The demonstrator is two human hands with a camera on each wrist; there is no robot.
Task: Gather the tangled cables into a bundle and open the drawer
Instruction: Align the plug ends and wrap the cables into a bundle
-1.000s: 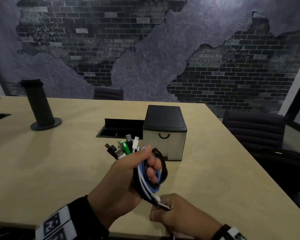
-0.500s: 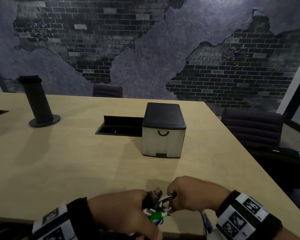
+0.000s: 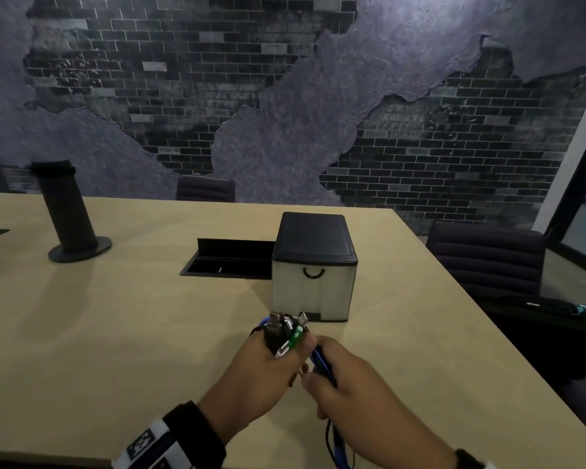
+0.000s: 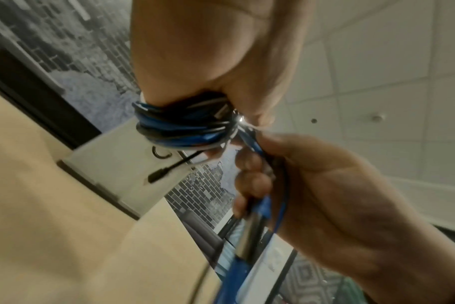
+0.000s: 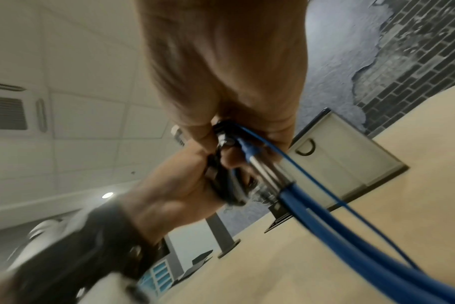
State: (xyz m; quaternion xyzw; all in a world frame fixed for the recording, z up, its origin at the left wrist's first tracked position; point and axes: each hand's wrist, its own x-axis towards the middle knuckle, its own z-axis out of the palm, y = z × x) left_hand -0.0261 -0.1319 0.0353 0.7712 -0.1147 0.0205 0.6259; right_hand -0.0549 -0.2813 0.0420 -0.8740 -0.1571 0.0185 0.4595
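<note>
Post: black post (image 3: 70, 211) stands upright on its round base at the far left of the table (image 3: 99, 333).
Floor box: open black cable box (image 3: 230, 260) is sunk into the table, just left of the drawer unit.
Left hand: left hand (image 3: 257, 380) is curled round the cables (image 3: 286, 336), which are wound in black, blue and white turns around its fingers (the left wrist view shows the turns (image 4: 182, 127) most clearly). Several plug ends, one of them green, stick up above the knuckles.
Cables: bundle is held above the near part of the table, in front of the drawer unit and not touching it. One loose black plug hangs out from the coil.
Right hand: right hand (image 3: 356, 390) is just beside the left one, its fingers closed on the free ends of the cables, a thick blue one with a metal sleeve (image 5: 265, 170) and thinner blue and black ones, which run back toward the person.
Drawer unit: small drawer unit (image 3: 313, 269) with black top and pale front stands on the table; its drawer with the ring handle (image 3: 313, 273) is closed.
Chair: dark chair (image 3: 484, 262) stands at the right side of the table.
</note>
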